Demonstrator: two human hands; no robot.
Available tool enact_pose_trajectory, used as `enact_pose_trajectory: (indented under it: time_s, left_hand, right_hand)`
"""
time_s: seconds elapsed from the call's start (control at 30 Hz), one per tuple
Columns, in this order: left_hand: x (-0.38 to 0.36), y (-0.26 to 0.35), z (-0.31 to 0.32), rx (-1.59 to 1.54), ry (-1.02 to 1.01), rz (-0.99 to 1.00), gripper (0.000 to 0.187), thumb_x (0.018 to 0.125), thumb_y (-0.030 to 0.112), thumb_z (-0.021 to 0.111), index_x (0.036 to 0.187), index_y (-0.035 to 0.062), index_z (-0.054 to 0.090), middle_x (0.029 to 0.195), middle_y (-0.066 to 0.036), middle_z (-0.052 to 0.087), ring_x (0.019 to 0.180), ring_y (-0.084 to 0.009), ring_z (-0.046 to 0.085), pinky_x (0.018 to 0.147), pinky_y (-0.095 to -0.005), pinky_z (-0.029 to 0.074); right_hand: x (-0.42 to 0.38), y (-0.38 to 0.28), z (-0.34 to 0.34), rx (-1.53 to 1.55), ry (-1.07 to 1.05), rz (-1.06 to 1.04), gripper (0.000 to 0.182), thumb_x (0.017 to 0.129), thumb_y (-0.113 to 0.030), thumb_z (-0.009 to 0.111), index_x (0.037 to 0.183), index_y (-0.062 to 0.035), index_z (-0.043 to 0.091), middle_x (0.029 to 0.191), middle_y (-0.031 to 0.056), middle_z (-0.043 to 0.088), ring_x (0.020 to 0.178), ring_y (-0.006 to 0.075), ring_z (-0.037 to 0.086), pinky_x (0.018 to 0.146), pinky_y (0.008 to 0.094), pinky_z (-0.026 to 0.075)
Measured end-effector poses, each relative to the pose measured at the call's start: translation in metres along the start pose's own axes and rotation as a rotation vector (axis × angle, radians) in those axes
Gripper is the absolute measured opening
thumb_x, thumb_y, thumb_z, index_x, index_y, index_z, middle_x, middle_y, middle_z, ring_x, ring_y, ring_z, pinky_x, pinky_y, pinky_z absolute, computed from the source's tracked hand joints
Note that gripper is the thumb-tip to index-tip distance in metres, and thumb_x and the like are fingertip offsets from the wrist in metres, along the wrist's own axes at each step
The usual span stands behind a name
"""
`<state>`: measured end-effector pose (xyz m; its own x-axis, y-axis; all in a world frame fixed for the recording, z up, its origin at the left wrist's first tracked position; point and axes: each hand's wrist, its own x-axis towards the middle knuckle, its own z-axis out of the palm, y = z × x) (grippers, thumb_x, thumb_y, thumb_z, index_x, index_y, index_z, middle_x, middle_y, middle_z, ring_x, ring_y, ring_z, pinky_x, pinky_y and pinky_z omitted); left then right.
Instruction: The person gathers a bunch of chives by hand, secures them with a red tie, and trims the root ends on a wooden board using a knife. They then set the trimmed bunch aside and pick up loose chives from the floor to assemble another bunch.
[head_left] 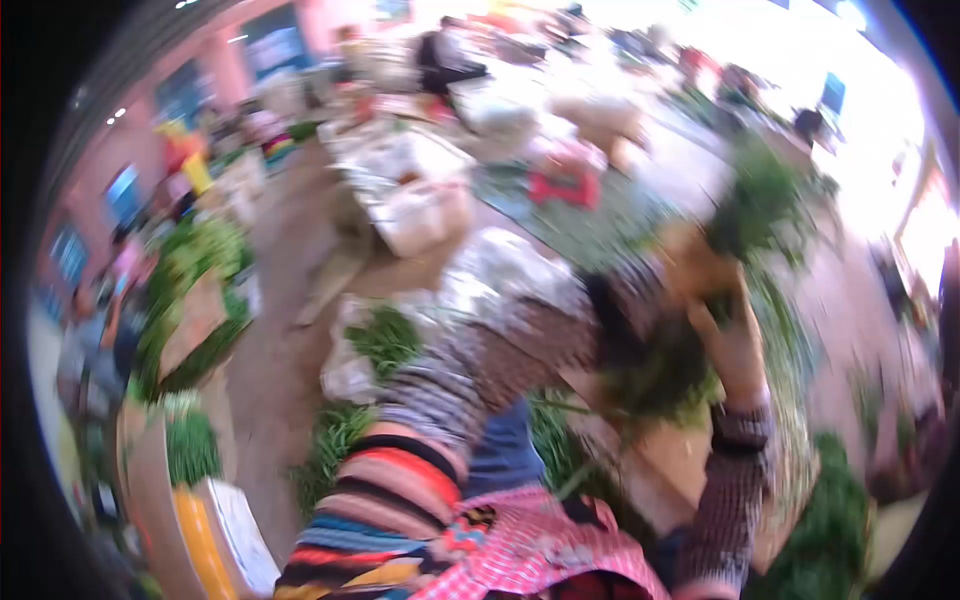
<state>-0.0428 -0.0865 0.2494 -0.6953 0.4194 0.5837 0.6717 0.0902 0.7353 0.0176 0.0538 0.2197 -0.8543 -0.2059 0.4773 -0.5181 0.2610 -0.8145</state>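
Note:
My left hand (pixel 688 258), at the end of the striped sleeve, reaches across to the right and is closed around a bunch of green herbs (pixel 762 200). Feathery leaves of that bunch fan out to the upper right, blurred by motion. Right below it my right hand (pixel 732 345) is raised, its fingers bent up against the same bunch. A darker mass of greens (pixel 665 375) hangs just left of the right hand. How the right fingers grip is smeared by motion.
Piles of long greens (pixel 830 520) lie at the right and around my knees. A white bag with green beans or stems (pixel 385 340) stands left of my arm. Farther off are a white box (pixel 400 180), a red basket (pixel 565 185), leafy vegetables (pixel 205 255) and several people.

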Motion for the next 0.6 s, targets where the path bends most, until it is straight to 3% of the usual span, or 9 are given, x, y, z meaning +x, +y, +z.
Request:
enact_pose_trajectory:
  time_s: [0.03, 0.07, 0.17, 0.23, 0.27, 0.33, 0.47, 0.53, 0.6]
  left_hand:
    - [0.003, 0.002, -0.005, -0.123, 0.014, -0.004, 0.035, 0.082, 0.005, 0.062, 0.116, 0.0051, 0.057, 0.109, -0.009, 0.063, 0.096, -0.0152, 0.059, 0.086, -0.0292, 0.050]
    - [0.005, 0.006, -0.009, -0.258, 0.039, -0.016, 0.036, 0.080, 0.003, 0.064, 0.116, 0.0039, 0.056, 0.108, -0.009, 0.063, 0.095, -0.0151, 0.060, 0.085, -0.0288, 0.050]
    - [0.005, 0.002, -0.009, -0.514, 0.037, 0.005, 0.042, 0.076, -0.006, 0.069, 0.115, 0.0004, 0.055, 0.107, -0.008, 0.064, 0.092, -0.0150, 0.061, 0.083, -0.0274, 0.052]
    - [-0.010, -0.056, -0.004, -0.103, -0.038, 0.381, 0.040, 0.099, 0.024, 0.041, 0.132, 0.0024, 0.044, 0.128, -0.013, 0.053, 0.118, -0.0236, 0.050, 0.099, -0.0402, 0.046]
    - [-0.006, -0.081, 0.000, -0.685, -0.144, 0.232, 0.041, 0.099, 0.025, 0.040, 0.133, 0.0012, 0.042, 0.131, -0.015, 0.050, 0.121, -0.0257, 0.048, 0.100, -0.0415, 0.045]
    - [-0.007, -0.042, 0.020, -0.930, -0.042, -0.228, 0.046, 0.101, 0.027, 0.038, 0.137, -0.0004, 0.033, 0.137, -0.020, 0.041, 0.127, -0.0328, 0.041, 0.106, -0.0476, 0.040]
    - [-0.012, -0.060, 0.040, -1.627, -0.200, -0.384, 0.038, 0.086, 0.003, 0.060, 0.123, 0.0061, 0.052, 0.124, -0.009, 0.056, 0.112, -0.0230, 0.055, 0.098, -0.0368, 0.048]
    - [-0.011, -0.053, 0.043, -0.680, -0.028, -0.204, 0.039, 0.084, 0.003, 0.064, 0.121, 0.0068, 0.053, 0.122, -0.009, 0.057, 0.111, -0.0208, 0.055, 0.097, -0.0357, 0.048]
    - [-0.005, -0.027, 0.026, -0.277, 0.015, -0.126, 0.031, 0.085, 0.009, 0.065, 0.115, 0.0065, 0.058, 0.112, -0.006, 0.062, 0.101, -0.0162, 0.059, 0.091, -0.0312, 0.050]
  right_hand:
    - [-0.008, 0.017, -0.003, -0.035, 0.206, -0.193, 0.059, 0.083, -0.012, 0.069, 0.135, -0.0047, 0.042, 0.120, 0.0123, 0.057, 0.107, 0.0175, 0.054, 0.095, 0.0315, 0.042]
    - [-0.020, 0.021, -0.017, 0.069, 0.250, -0.016, 0.069, 0.085, -0.012, 0.067, 0.144, -0.0084, 0.033, 0.128, 0.0126, 0.053, 0.111, 0.0169, 0.050, 0.095, 0.0302, 0.041]
    - [-0.062, 0.038, -0.044, 0.157, 0.343, -0.006, 0.060, 0.090, -0.009, 0.060, 0.143, -0.0049, 0.032, 0.134, 0.0099, 0.049, 0.114, 0.0159, 0.048, 0.097, 0.0281, 0.041]
    - [-0.090, 0.064, -0.046, 0.203, 0.412, 0.107, 0.055, 0.091, -0.012, 0.059, 0.140, -0.0003, 0.035, 0.131, 0.0094, 0.051, 0.115, 0.0165, 0.050, 0.097, 0.0286, 0.042]
    - [-0.105, 0.081, -0.046, 0.242, 0.399, 0.231, 0.053, 0.092, -0.012, 0.059, 0.138, 0.0012, 0.037, 0.130, 0.0103, 0.052, 0.114, 0.0169, 0.051, 0.097, 0.0287, 0.042]
    - [-0.132, 0.106, -0.044, 0.378, 0.391, 0.312, 0.048, 0.092, -0.013, 0.059, 0.134, 0.0051, 0.041, 0.126, 0.0122, 0.054, 0.113, 0.0173, 0.053, 0.096, 0.0286, 0.043]
    - [-0.165, 0.113, -0.046, 0.374, 0.484, 0.295, 0.042, 0.093, -0.013, 0.057, 0.130, 0.0051, 0.046, 0.123, 0.0116, 0.056, 0.113, 0.0172, 0.053, 0.096, 0.0298, 0.043]
    - [-0.184, 0.116, -0.047, 0.415, 0.549, 0.319, 0.041, 0.093, -0.014, 0.057, 0.128, 0.0051, 0.048, 0.124, 0.0114, 0.056, 0.113, 0.0171, 0.053, 0.097, 0.0297, 0.043]
    - [-0.198, 0.111, -0.051, 0.190, 0.580, 0.327, 0.038, 0.093, -0.014, 0.057, 0.126, 0.0042, 0.050, 0.124, 0.0108, 0.057, 0.113, 0.0163, 0.054, 0.098, 0.0287, 0.042]
